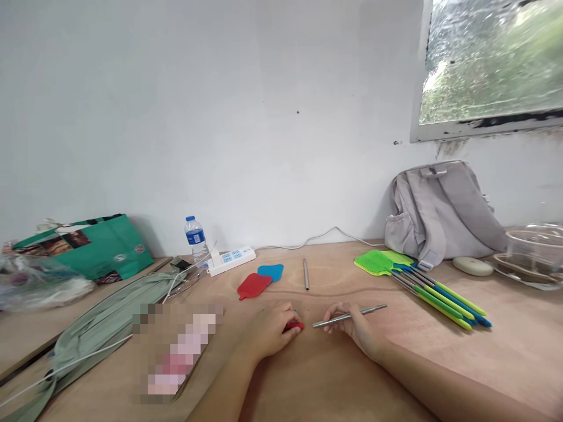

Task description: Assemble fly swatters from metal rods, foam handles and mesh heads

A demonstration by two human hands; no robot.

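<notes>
My left hand (275, 329) rests on the table with its fingers curled round a red handle (295, 326), of which only the end shows. A bit of blue peeks out behind those fingers. In my right hand (352, 327) is a silver metal rod (369, 309), slanting up to the right, its near end pointing toward the red handle but apart from it. A second metal rod (307, 275) lies farther back. To its left, a red swatter head (254, 285) partly overlaps a blue swatter head (273, 271). Several fly swatters (440, 296) with green and blue handles lie in a pile at the right.
A power strip (231, 261) and a water bottle (196, 240) stand by the wall. At left are a green bag (101, 249), grey-green cloth (101, 322) and a blurred-out flat object (178, 354). A grey backpack (444, 214) and clear bowl (534, 249) sit at back right.
</notes>
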